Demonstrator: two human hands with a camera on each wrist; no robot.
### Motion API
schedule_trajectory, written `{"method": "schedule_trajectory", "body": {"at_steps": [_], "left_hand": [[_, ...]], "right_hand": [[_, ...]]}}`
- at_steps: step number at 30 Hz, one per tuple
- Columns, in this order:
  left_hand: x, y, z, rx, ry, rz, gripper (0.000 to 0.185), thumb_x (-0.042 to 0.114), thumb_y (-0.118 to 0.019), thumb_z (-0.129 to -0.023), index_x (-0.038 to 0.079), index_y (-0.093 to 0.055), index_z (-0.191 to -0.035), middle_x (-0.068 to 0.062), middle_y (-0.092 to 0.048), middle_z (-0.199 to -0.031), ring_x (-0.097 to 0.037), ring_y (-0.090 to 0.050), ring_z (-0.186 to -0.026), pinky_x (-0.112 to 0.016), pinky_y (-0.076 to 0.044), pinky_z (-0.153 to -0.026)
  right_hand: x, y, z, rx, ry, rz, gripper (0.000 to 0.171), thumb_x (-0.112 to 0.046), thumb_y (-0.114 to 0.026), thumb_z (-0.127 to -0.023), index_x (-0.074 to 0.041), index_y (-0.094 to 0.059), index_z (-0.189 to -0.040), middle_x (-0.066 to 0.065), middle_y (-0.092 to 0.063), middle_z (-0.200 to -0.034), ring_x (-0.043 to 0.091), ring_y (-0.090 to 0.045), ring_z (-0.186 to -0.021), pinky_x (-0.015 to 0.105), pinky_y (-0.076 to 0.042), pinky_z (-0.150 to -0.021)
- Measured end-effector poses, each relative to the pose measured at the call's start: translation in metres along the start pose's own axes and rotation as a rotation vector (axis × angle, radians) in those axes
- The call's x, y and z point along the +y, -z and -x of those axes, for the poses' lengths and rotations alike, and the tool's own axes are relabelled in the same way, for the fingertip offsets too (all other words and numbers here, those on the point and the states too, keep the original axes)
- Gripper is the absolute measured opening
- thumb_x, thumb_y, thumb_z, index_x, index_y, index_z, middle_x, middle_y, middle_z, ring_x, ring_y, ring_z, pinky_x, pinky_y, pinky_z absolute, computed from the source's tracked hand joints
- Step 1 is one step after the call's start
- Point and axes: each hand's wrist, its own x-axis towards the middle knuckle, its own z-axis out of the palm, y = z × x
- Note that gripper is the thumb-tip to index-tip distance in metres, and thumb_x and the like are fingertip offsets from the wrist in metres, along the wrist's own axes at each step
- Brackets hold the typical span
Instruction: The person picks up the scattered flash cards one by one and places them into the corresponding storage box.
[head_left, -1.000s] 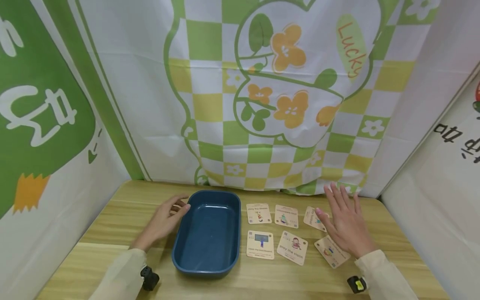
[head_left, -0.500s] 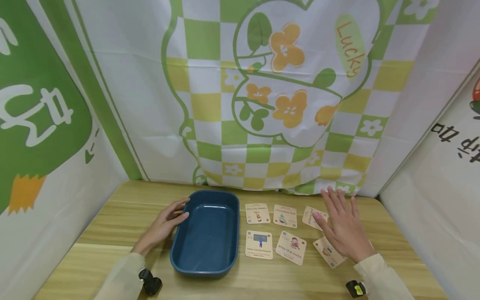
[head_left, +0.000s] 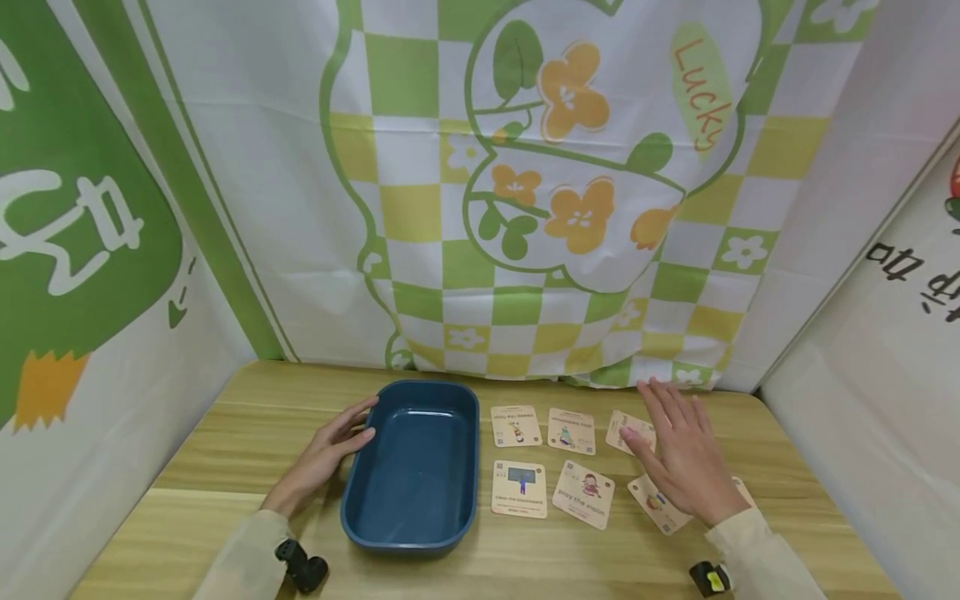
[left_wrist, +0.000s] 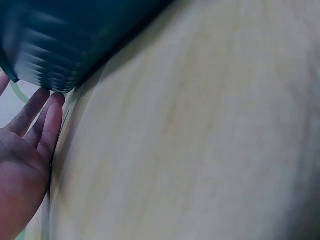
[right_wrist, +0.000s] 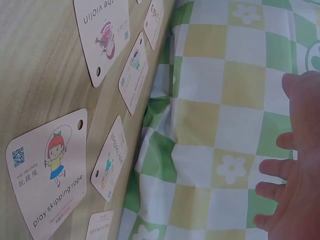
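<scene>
My left hand is at the left side of a dark blue plastic tray, its fairly straight fingers touching the outer wall. In the left wrist view, fingertips meet the ribbed tray side. My right hand hovers spread over picture cards, holding nothing. Two rows of cards lie right of the tray, including a blackboard card, a violin card and a badminton card. The right wrist view shows a skipping rope card and a football card. My right hand partly covers some cards.
A wooden table carries everything. Behind it hangs a green and white checked curtain, touching the back edge. Printed cloth panels stand at both sides. Dark wrist devices are on both of my arms.
My left thumb has shifted slightly toward the front along the tray's side. My right hand has moved a little left, and a card edge shows beyond its wrist. The cards look unmoved.
</scene>
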Motion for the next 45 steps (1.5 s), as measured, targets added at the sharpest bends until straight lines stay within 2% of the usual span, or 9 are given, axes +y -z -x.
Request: {"method": "schedule_trajectory", "body": {"at_steps": [4, 7, 13, 18, 23, 31, 36, 45], "left_hand": [[-0.001, 0.000, 0.000, -0.001, 0.003, 0.010, 0.058, 0.027, -0.057, -0.105, 0.015, -0.037, -0.158, -0.019, -0.031, -0.161, -0.045, -0.025, -0.148, -0.064, -0.021, -0.115], [-0.001, 0.000, 0.000, -0.003, 0.007, 0.014, 0.058, 0.028, -0.057, -0.105, 0.016, -0.037, -0.158, -0.018, -0.031, -0.162, -0.045, -0.024, -0.148, -0.065, -0.021, -0.115], [-0.001, 0.000, 0.001, -0.007, 0.012, 0.023, 0.059, 0.028, -0.057, -0.105, 0.017, -0.036, -0.159, -0.017, -0.030, -0.162, -0.044, -0.024, -0.148, -0.064, -0.021, -0.115], [-0.001, 0.000, 0.000, -0.006, 0.017, 0.029, 0.059, 0.029, -0.058, -0.105, 0.017, -0.036, -0.159, -0.017, -0.030, -0.162, -0.043, -0.023, -0.149, -0.064, -0.021, -0.116], [-0.001, 0.000, 0.000, -0.003, 0.019, 0.033, 0.059, 0.029, -0.058, -0.105, 0.018, -0.037, -0.159, -0.017, -0.030, -0.162, -0.043, -0.022, -0.149, -0.064, -0.019, -0.116], [0.001, 0.000, 0.001, -0.001, 0.025, 0.033, 0.059, 0.029, -0.058, -0.105, 0.018, -0.037, -0.159, -0.017, -0.030, -0.162, -0.043, -0.022, -0.149, -0.065, -0.019, -0.116], [0.001, 0.000, 0.002, 0.002, 0.030, 0.034, 0.059, 0.029, -0.059, -0.104, 0.019, -0.037, -0.158, -0.017, -0.030, -0.162, -0.043, -0.023, -0.149, -0.065, -0.019, -0.116], [0.000, 0.000, 0.002, -0.007, 0.029, 0.052, 0.059, 0.030, -0.059, -0.104, 0.020, -0.037, -0.159, -0.014, -0.029, -0.163, -0.042, -0.022, -0.149, -0.066, -0.018, -0.116]], "right_hand": [[0.000, 0.002, 0.000, -0.016, -0.026, -0.026, 0.069, -0.037, -0.057, -0.104, 0.000, -0.032, -0.157, 0.029, -0.038, -0.152, 0.050, -0.035, -0.139, 0.068, -0.022, -0.113], [0.001, 0.005, 0.001, -0.031, -0.058, -0.064, 0.067, -0.036, -0.060, -0.103, 0.002, -0.037, -0.153, 0.029, -0.046, -0.145, 0.050, -0.042, -0.133, 0.068, -0.030, -0.107], [0.008, 0.007, 0.008, -0.064, -0.124, -0.109, 0.057, -0.036, -0.065, -0.100, 0.005, -0.053, -0.139, 0.023, -0.060, -0.123, 0.042, -0.056, -0.114, 0.061, -0.044, -0.094], [0.020, 0.005, 0.017, -0.146, -0.229, -0.167, 0.053, -0.037, -0.069, -0.097, 0.002, -0.060, -0.131, 0.014, -0.063, -0.110, 0.032, -0.060, -0.100, 0.052, -0.051, -0.082], [0.037, 0.002, 0.030, -0.246, -0.344, -0.237, 0.055, -0.038, -0.073, -0.095, 0.004, -0.061, -0.129, 0.014, -0.063, -0.107, 0.032, -0.061, -0.097, 0.048, -0.052, -0.079], [0.073, 0.000, 0.050, -0.353, -0.454, -0.312, 0.065, -0.039, -0.076, -0.092, 0.011, -0.057, -0.130, 0.022, -0.063, -0.111, 0.030, -0.059, -0.093, 0.044, -0.051, -0.076], [0.092, 0.001, 0.060, -0.382, -0.485, -0.296, 0.071, -0.039, -0.079, -0.089, 0.014, -0.055, -0.130, 0.026, -0.063, -0.115, 0.034, -0.061, -0.096, 0.046, -0.053, -0.078], [0.122, 0.006, 0.078, -0.423, -0.480, -0.238, 0.080, -0.043, -0.082, -0.084, 0.016, -0.053, -0.131, 0.030, -0.063, -0.114, 0.040, -0.060, -0.103, 0.051, -0.053, -0.082]]}}
